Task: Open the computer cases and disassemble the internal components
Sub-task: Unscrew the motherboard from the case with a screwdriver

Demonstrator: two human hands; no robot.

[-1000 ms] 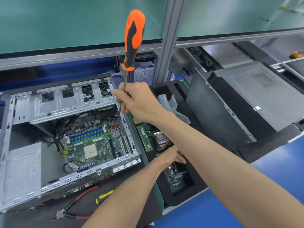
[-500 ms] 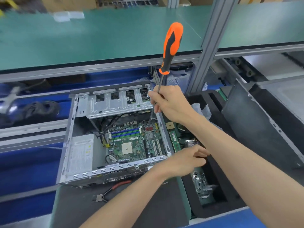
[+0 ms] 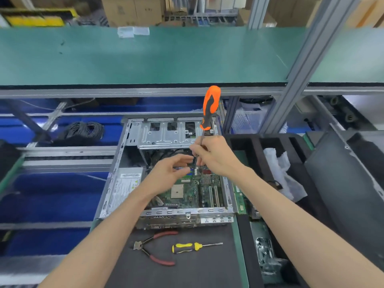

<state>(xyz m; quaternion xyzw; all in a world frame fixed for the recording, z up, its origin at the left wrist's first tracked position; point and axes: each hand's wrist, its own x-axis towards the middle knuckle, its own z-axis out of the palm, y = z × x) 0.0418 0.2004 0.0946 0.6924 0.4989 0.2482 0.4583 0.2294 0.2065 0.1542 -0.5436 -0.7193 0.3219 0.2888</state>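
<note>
An open grey computer case [image 3: 116, 173] lies flat on the bench, its green motherboard [image 3: 187, 192] exposed and a silver drive cage [image 3: 166, 134] at its far end. My right hand [image 3: 216, 159] grips the metal shaft of an orange-and-black screwdriver [image 3: 209, 107], which stands almost upright with its tip down over the board. My left hand [image 3: 170, 171] hovers above the motherboard beside the shaft, fingers spread and loosely bent, holding nothing. The tip itself is hidden behind my fingers.
Red-handled pliers [image 3: 153, 248] and a small yellow screwdriver [image 3: 193, 246] lie on the dark mat in front of the case. A black foam tray [image 3: 259, 146] with removed parts sits to the right, a dark case panel [image 3: 345, 179] beyond it. A green shelf [image 3: 145, 55] overhangs the bench.
My left hand left the foam tray on the right and moved up over the motherboard next to the screwdriver shaft. The view has pulled back and tilted upward.
</note>
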